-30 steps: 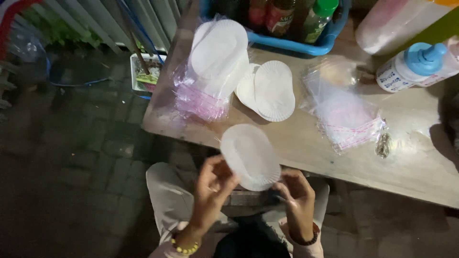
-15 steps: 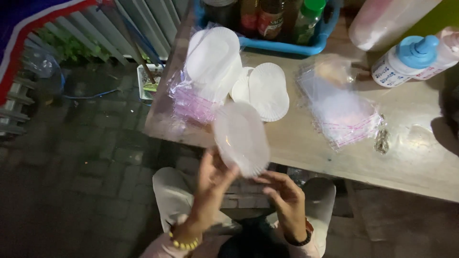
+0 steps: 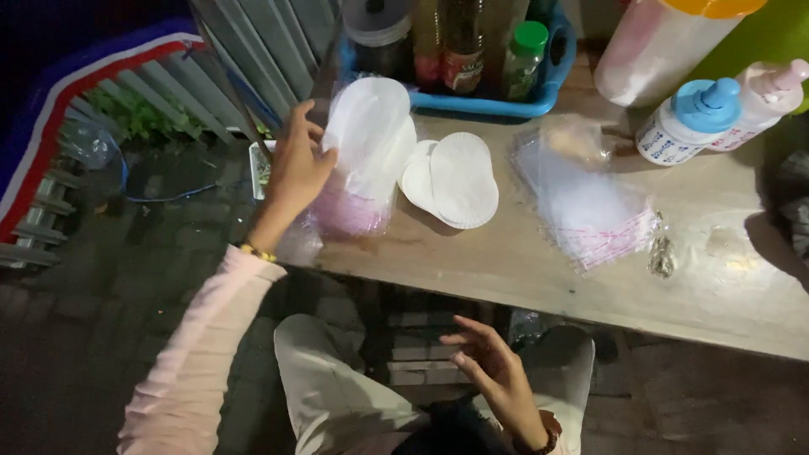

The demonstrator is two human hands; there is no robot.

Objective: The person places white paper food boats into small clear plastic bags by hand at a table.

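My left hand (image 3: pixel 299 164) reaches out to the table's left end and pinches the rim of a translucent oval plastic lid (image 3: pixel 366 122). The lid lies on top of a stack of the same lids in a clear and pink bag (image 3: pixel 347 212). My right hand (image 3: pixel 497 371) hovers over my lap below the table's edge, fingers spread and holding nothing. A second, smaller pile of white oval lids (image 3: pixel 459 177) lies just right of the stack.
On the wooden table (image 3: pixel 539 291), a heap of clear bags with pink strips (image 3: pixel 586 211) lies right of the lids. A blue tray of bottles (image 3: pixel 497 103) stands at the back, and a blue-capped pump bottle (image 3: pixel 687 122), a pink one (image 3: pixel 768 91) and a large jar (image 3: pixel 661 46) at the back right.
My left hand carried the translucent lid from in front of me up and left onto the bagged stack. My right hand let go of it and stayed low over my lap.
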